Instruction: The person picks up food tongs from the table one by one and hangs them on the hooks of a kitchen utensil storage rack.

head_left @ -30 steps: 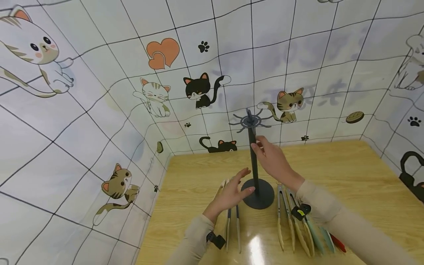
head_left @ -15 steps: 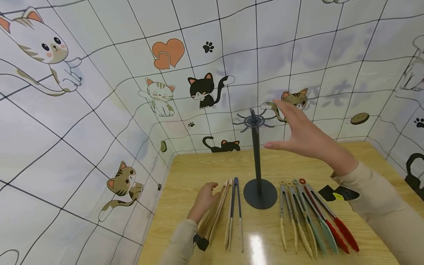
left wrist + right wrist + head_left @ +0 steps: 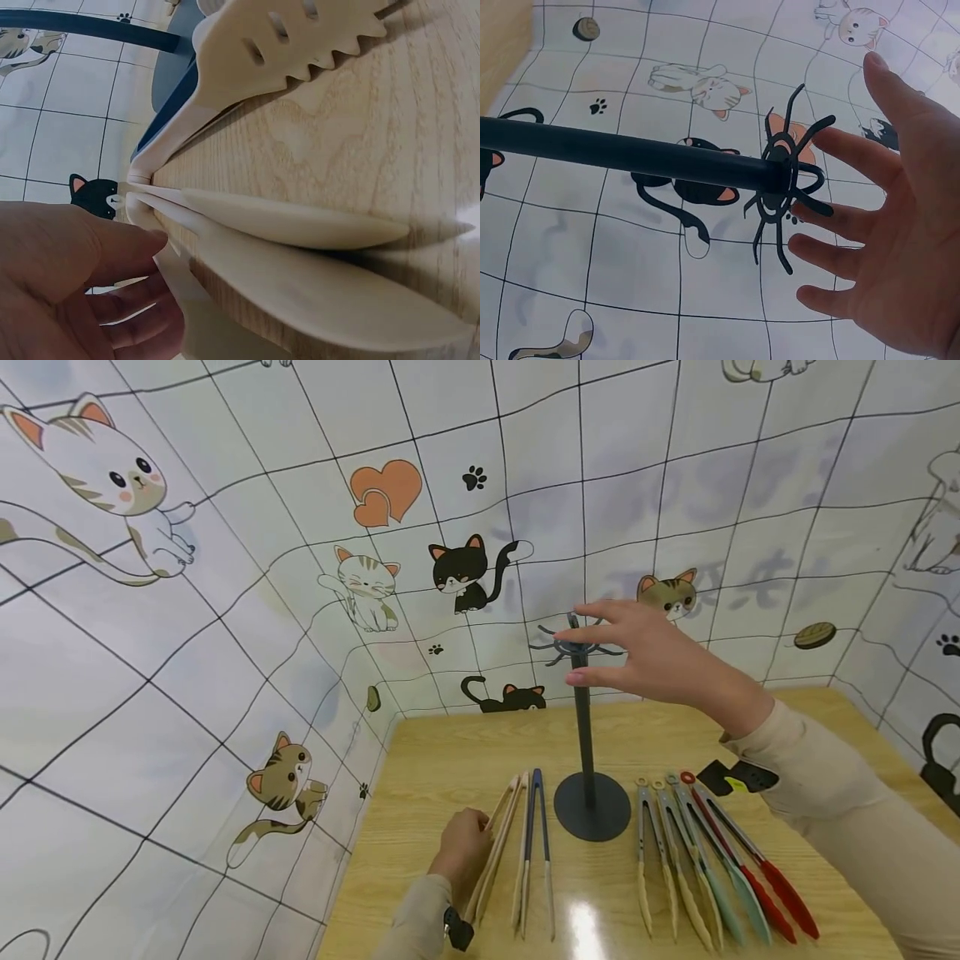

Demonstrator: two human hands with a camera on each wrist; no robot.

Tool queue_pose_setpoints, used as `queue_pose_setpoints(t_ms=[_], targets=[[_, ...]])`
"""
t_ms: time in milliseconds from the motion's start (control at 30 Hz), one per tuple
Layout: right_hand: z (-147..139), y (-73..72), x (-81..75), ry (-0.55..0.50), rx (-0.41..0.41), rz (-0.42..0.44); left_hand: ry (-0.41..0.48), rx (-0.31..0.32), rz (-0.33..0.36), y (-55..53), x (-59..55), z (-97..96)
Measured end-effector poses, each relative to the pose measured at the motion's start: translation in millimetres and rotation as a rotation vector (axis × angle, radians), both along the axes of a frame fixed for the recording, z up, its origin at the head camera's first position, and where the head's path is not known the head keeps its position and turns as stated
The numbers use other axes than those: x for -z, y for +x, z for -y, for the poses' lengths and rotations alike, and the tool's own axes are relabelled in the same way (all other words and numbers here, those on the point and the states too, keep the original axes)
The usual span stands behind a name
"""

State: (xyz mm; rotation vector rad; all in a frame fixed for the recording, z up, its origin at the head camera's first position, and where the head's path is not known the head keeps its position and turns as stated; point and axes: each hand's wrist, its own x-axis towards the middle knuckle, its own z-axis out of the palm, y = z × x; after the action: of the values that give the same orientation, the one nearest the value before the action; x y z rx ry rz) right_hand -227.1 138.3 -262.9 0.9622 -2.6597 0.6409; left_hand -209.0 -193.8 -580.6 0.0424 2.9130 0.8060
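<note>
My left hand [image 3: 461, 845] is at the leftmost cream tongs [image 3: 491, 864]. In the left wrist view my thumb and curled fingers lie at the outer arm [image 3: 176, 277] of these tongs, near the joined end. My right hand [image 3: 654, 653] is raised with its fingers spread beside the top of a dark grey stand [image 3: 582, 727]. In the right wrist view its fingertips are close to the ring of hooks [image 3: 780, 180]; whether they touch cannot be told. The tongs' joined end is partly hidden by my left hand.
Blue-handled tongs [image 3: 542, 827] lie left of the stand's round base [image 3: 573, 814]. To the right lie several metal-handled tongs with cream tips [image 3: 643, 893], green tips [image 3: 750, 910] and red tips [image 3: 787, 893]. Cat-print walls [image 3: 247, 543] border the wooden table [image 3: 405, 760].
My right hand left the stand's pole, swung out to the right, then came back to the hooks. My left hand moved from the base to the leftmost cream tongs, and its fingers have curled.
</note>
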Motion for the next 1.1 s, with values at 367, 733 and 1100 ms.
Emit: queue_pose_setpoints(t_ms=[367,733,1100], targets=[[2,-6.1,5.7,0.097,0.036,-0.058,-0.008,-0.004,-0.025,-3.0,5.7,4.5],[3,-5.9,2.4,0.096,0.035,-0.022,-0.002,-0.01,-0.091,-5.3,3.8,12.4],[3,-7.5,0.3,0.107,0.029,0.024,0.116,-0.005,-0.234,-10.7,-47.8,15.9]])
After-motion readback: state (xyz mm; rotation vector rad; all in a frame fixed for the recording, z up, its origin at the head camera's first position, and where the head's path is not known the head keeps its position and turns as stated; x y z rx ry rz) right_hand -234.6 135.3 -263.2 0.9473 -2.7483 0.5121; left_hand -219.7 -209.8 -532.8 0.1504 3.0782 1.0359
